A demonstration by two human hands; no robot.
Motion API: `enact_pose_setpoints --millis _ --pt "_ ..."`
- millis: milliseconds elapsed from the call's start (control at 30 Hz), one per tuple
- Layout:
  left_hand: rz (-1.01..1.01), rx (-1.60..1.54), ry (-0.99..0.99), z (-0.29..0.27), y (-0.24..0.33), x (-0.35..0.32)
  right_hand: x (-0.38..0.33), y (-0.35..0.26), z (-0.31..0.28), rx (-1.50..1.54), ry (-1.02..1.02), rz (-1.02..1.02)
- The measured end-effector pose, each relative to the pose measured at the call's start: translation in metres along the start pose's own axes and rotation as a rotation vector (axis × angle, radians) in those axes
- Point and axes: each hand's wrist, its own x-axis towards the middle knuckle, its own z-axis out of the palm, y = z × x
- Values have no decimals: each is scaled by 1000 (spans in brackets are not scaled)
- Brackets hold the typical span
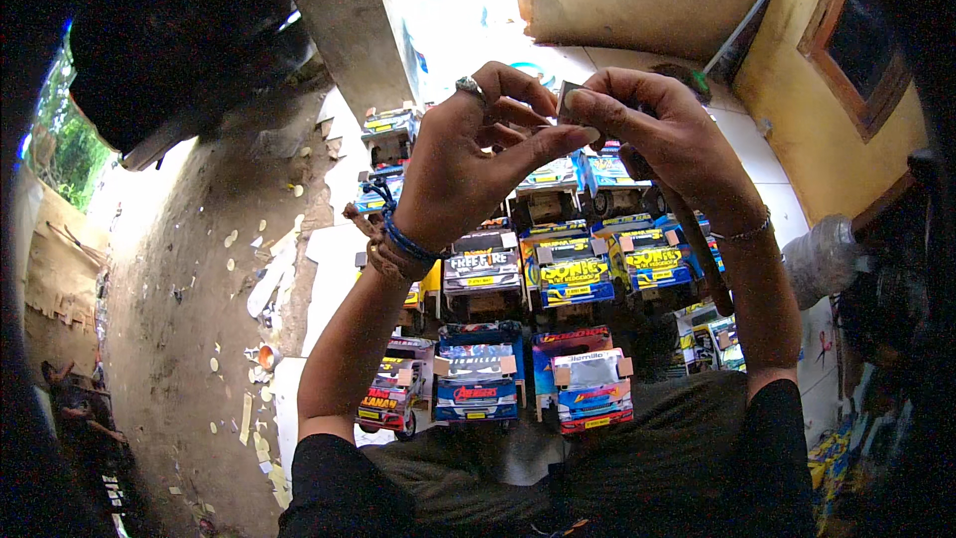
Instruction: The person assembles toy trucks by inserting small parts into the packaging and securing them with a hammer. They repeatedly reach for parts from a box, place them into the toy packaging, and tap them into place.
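Note:
Both my hands are raised over rows of toy trucks [482, 269]. Between my fingertips is a small flat dark piece [566, 100], too small to name. My right hand [662, 130] pinches it with thumb and forefinger. From the other side, the thumb and fingers of my left hand [473, 154] close in at its edge. A long dark stick-like tool [692, 239] hangs below my right palm, seemingly tucked under the curled fingers; its upper end is hidden. The nearest trucks, such as a blue and red one [596, 401], have small brown flaps at the sides of their windscreens.
The trucks stand on white tiles in front of my lap. To the left, a bare dirty floor [189, 339] is littered with scraps and an orange cup-like object [267, 357]. A pillar [344, 25] rises at the far left, a yellow wall [797, 110] at the right, beside a plastic-wrapped object [822, 261].

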Motion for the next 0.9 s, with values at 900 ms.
enact_pose_setpoints --millis 900 --pt "-451 -794 236 -30 -26 -8 -123 16 -55 -73 897 84"
